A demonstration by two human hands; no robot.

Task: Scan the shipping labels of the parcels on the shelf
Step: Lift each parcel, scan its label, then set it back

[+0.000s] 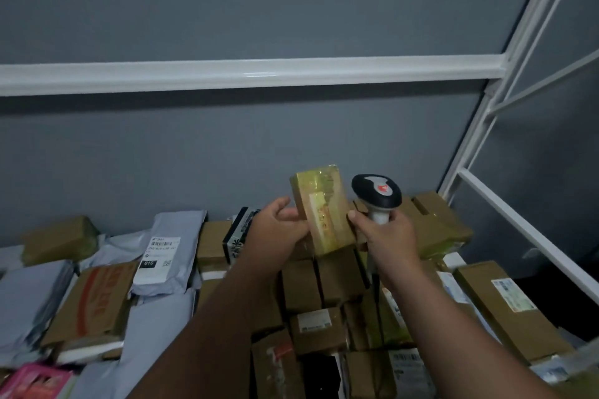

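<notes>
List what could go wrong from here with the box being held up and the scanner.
The left hand grips the small tape-wrapped cardboard box only by one edge, so it might slip onto the piled parcels below. The black-and-white handheld barcode scanner in the right hand sits beside the box, not facing it; glossy tape may also spoil the read.

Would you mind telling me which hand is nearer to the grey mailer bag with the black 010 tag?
Left. The left hand holds the yellow-taped box just right of that grey mailer bag; the right hand, gripping the scanner, is farther right.
</notes>
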